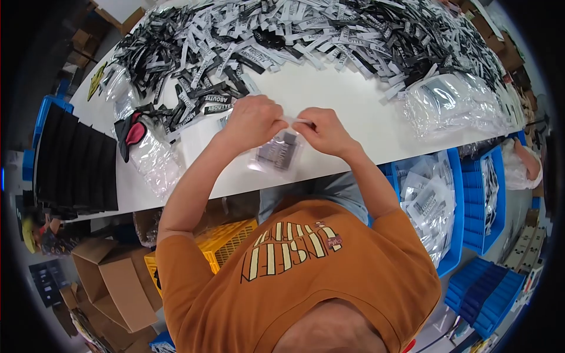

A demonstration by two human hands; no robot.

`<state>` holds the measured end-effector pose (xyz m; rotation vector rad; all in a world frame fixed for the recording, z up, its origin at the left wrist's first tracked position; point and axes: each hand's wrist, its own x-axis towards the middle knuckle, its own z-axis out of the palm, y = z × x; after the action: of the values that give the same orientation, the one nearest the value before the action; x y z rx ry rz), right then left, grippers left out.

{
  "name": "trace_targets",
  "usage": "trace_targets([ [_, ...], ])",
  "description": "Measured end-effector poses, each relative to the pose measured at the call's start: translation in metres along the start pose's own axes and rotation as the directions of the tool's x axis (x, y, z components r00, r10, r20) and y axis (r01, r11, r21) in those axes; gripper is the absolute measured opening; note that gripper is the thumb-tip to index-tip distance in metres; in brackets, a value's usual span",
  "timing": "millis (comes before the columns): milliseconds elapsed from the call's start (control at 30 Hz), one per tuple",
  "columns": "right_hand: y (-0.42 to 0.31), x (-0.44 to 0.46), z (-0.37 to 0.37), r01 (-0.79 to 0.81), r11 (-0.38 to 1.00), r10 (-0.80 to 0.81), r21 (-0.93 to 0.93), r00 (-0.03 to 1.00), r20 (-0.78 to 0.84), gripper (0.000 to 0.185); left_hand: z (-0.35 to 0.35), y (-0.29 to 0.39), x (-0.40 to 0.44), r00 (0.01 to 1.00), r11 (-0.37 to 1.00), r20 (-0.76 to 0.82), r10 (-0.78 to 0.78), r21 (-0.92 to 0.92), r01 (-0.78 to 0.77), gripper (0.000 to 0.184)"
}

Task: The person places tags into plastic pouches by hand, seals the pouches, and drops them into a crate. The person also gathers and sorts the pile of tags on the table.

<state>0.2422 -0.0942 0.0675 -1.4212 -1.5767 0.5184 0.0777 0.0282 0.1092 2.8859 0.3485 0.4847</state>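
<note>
A small clear plastic bag (276,154) hangs between my hands at the front of the white table (347,103). A dark printed piece shows inside it. My left hand (254,122) is closed, with thumb and fingers pinching the bag's top edge. On the other side of that edge, my right hand (325,132) is also closed in a pinch. The fingertips of both hands are close together, and they partly hide the bag's top. Just beyond my left hand lie black strips (219,105) with white lettering.
A large heap of black and white strips (318,29) covers the back of the table. Clear plastic bags lie at the right (453,103) and left (154,156). Blue bins (452,235) stand below the right edge, with a yellow crate (232,238) below the left.
</note>
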Motion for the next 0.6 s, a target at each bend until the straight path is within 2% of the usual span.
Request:
trace_targets([
  [33, 0.007, -0.008, -0.009, 0.000, 1.000, 0.000, 0.013, 1.000, 0.004, 0.015, 0.002, -0.002, -0.001, 0.998, 0.998, 0.020, -0.061, -0.001, 0.061, 0.021],
  [100, 0.038, -0.033, -0.036, -0.066, 0.997, 0.066, -0.037, 0.998, 0.002, 0.015, 0.017, -0.025, -0.014, 0.991, 0.991, -0.044, -0.124, 0.038, 0.125, 0.025],
  [133, 0.060, -0.057, -0.058, -0.245, 0.969, 0.247, 0.037, 0.967, -0.057, 0.017, 0.023, -0.039, -0.023, 0.985, 0.986, -0.078, -0.155, 0.054, 0.159, 0.026],
  [167, 0.073, -0.084, -0.086, -0.462, 0.853, 0.496, 0.243, 0.862, -0.104, 0.020, 0.024, -0.049, -0.035, 0.945, 0.945, -0.034, -0.326, 0.002, 0.326, 0.025],
  [200, 0.093, -0.117, -0.117, -0.397, 0.897, 0.437, 0.193, 0.863, -0.255, 0.020, 0.023, -0.058, -0.050, 0.876, 0.875, 0.015, -0.483, -0.039, 0.483, 0.023],
  [233, 0.100, -0.151, -0.153, -0.438, 0.896, 0.437, 0.076, 0.840, -0.321, 0.020, 0.029, -0.067, -0.069, 0.891, 0.892, -0.081, -0.447, -0.113, 0.437, 0.019],
  [267, 0.122, -0.195, -0.182, -0.561, 0.828, 0.506, 0.007, 0.740, -0.443, 0.022, 0.039, -0.070, -0.088, 0.894, 0.905, -0.171, -0.413, -0.184, 0.383, 0.017],
  [300, 0.123, -0.231, -0.210, -0.702, 0.712, 0.617, 0.028, 0.606, -0.503, 0.023, 0.050, -0.067, -0.100, 0.905, 0.928, -0.207, -0.371, -0.109, 0.355, 0.027],
  [333, 0.136, -0.267, -0.227, -0.789, 0.610, 0.539, -0.071, 0.479, -0.693, 0.022, 0.057, -0.062, -0.109, 0.914, 0.945, -0.241, -0.325, -0.036, 0.327, 0.040],
  [367, 0.142, -0.295, -0.235, -0.838, 0.452, 0.280, -0.307, 0.459, -0.843, 0.023, 0.061, -0.051, -0.114, 0.916, 0.936, -0.206, -0.344, 0.004, 0.352, 0.047],
  [400, 0.144, -0.311, -0.239, -0.859, 0.210, -0.017, -0.466, 0.473, -0.881, 0.026, 0.067, -0.036, -0.115, 0.914, 0.924, -0.174, -0.366, 0.045, 0.379, 0.054],
  [433, 0.134, -0.311, -0.237, -0.859, 0.223, -0.061, -0.461, 0.459, -0.886, 0.026, 0.072, -0.027, -0.117, 0.908, 0.909, -0.145, -0.393, 0.087, 0.407, 0.061],
  [500, 0.118, -0.290, -0.228, -0.851, 0.255, -0.150, -0.459, 0.434, -0.888, 0.028, 0.081, -0.030, -0.121, 0.914, 0.918, -0.160, -0.372, 0.085, 0.389, 0.062],
  [567, 0.105, -0.229, -0.201, -0.740, 0.556, -0.027, -0.379, 0.440, -0.898, 0.022, 0.083, -0.031, -0.120, 0.915, 0.918, -0.166, -0.369, 0.089, 0.386, 0.060],
  [600, 0.099, -0.194, -0.185, -0.654, 0.626, 0.006, -0.425, 0.549, -0.836, 0.020, 0.082, -0.031, -0.120, 0.915, 0.918, -0.160, -0.371, 0.082, 0.387, 0.060],
])
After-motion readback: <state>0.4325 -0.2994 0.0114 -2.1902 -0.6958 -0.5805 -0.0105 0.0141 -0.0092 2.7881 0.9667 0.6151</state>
